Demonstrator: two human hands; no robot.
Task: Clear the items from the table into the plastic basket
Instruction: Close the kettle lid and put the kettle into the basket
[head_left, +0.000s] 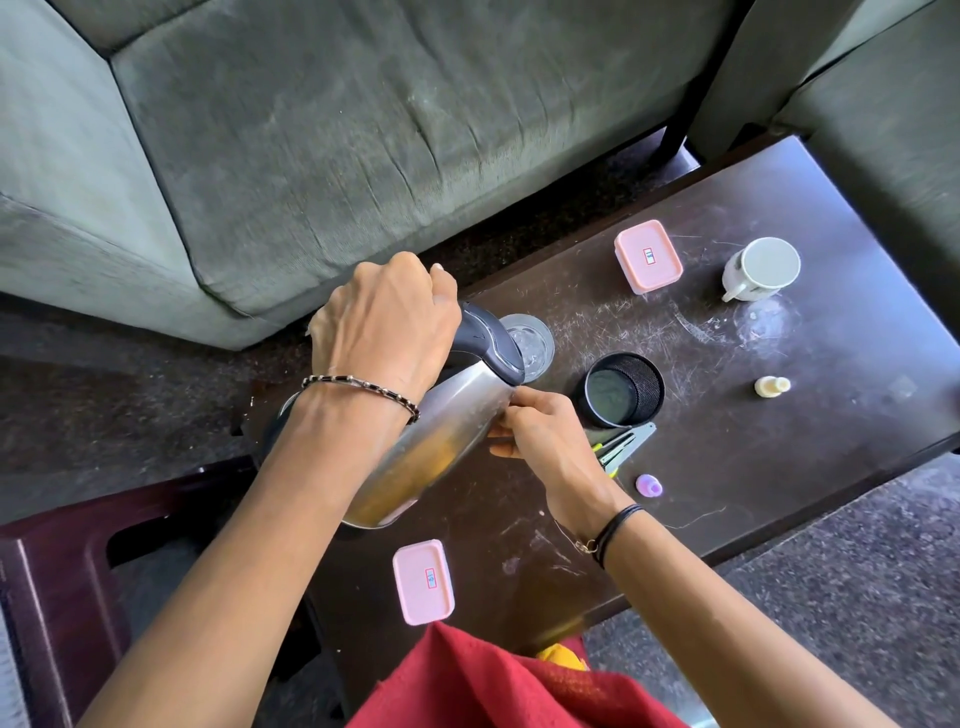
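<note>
Flask (447, 441) tilted over the tabletop (753, 441), long axis running 7 to 1 o'clock | left hand (384, 332) wrapped round the handle at 11 | right hand (540, 431) pinching its side at 3 | basket not in sight, so can't tell which way it goes.

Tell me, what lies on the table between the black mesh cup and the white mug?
Nothing stands there. In the head view the stretch between the black mesh cup and the white mug is bare, scratched table, with only pale marks.
</note>
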